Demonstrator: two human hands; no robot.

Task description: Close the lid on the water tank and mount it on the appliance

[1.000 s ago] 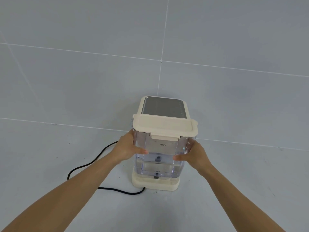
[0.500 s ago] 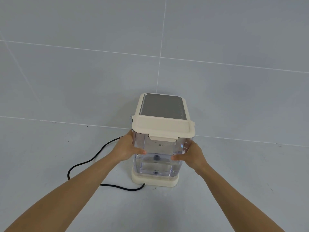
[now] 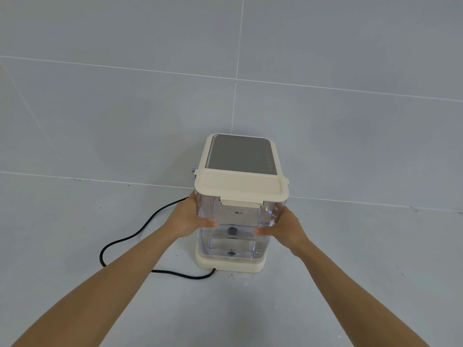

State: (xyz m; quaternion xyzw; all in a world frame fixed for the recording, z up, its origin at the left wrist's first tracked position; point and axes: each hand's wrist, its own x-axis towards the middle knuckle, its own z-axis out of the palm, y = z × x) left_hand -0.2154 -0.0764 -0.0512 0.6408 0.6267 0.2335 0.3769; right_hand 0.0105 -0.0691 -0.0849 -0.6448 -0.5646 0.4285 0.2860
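A clear plastic water tank [image 3: 235,221] with a cream lid [image 3: 240,184] shut flat on top stands on the cream base [image 3: 230,264] of the appliance [image 3: 240,156], right against its front. The appliance's top is a grey panel. My left hand [image 3: 186,217] grips the tank's left side and my right hand [image 3: 283,226] grips its right side, thumbs on the front face. A little water shows low in the tank.
A black power cord [image 3: 120,244] loops across the grey tiled floor to the left of the appliance and runs to the base's front. A grey tiled wall rises just behind the appliance.
The tank has come down slightly and sits lower on the base, closer against the appliance. Both hands kept their grip on its sides.
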